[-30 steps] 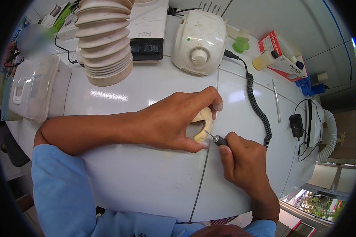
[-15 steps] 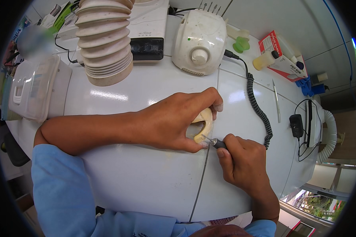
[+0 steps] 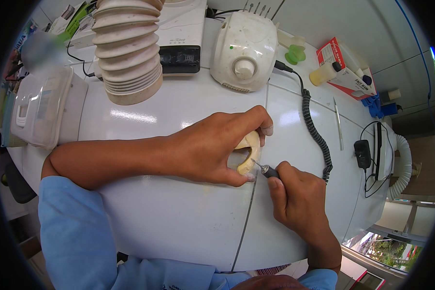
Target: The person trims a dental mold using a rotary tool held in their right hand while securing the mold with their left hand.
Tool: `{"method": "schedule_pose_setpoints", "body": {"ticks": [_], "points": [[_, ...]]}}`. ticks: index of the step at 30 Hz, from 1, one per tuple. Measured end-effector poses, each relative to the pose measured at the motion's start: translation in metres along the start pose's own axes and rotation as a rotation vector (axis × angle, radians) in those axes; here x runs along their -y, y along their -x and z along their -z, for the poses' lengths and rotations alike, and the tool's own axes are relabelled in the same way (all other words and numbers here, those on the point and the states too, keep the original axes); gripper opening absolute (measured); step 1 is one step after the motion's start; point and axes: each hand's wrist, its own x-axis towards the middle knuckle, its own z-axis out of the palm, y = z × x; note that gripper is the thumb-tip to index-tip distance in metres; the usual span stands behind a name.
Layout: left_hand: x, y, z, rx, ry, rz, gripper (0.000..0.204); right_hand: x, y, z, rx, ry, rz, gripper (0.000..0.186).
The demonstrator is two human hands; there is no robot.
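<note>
My left hand (image 3: pixel 205 147) lies over a cream, horseshoe-shaped dental cast (image 3: pixel 254 153), gripping it between thumb and bent fingers; part of the cast is hidden under the palm. Pale dust coats those fingertips. To its right, my right hand (image 3: pixel 302 200) is closed round a dark rotary handpiece (image 3: pixel 269 171), held like a pen. A thin metal bur (image 3: pixel 257 163) points from the handpiece to the outer curve of the cast, at or very near the surface; whether it touches cannot be made out.
A white motor control unit (image 3: pixel 244 50) with burs on top stands at the back, its coiled black cord (image 3: pixel 310 121) running right. A ribbed hose (image 3: pixel 127 53) hangs back left, beside a lidded plastic box (image 3: pixel 41 108). A slim metal tool (image 3: pixel 338 123) lies right, near a red-white carton (image 3: pixel 345 72).
The handpiece and my right hand have shifted slightly; the bur tip now points higher along the cast, farther from my left thumb. My left hand and the cast stay nearly still.
</note>
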Motion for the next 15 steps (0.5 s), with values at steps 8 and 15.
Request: {"method": "schedule_pose_setpoints", "body": {"ticks": [8,15], "points": [[0.0010,0.0003,-0.0001,-0.006,0.004,-0.003,0.076,-0.0021,-0.0004,0.0004,0.000,0.007,0.031,0.023],[0.0009,0.0003,0.0002,-0.010,-0.001,-0.005,0.076,-0.0005,-0.0010,0.0021,0.010,0.014,0.017,0.024]]}}
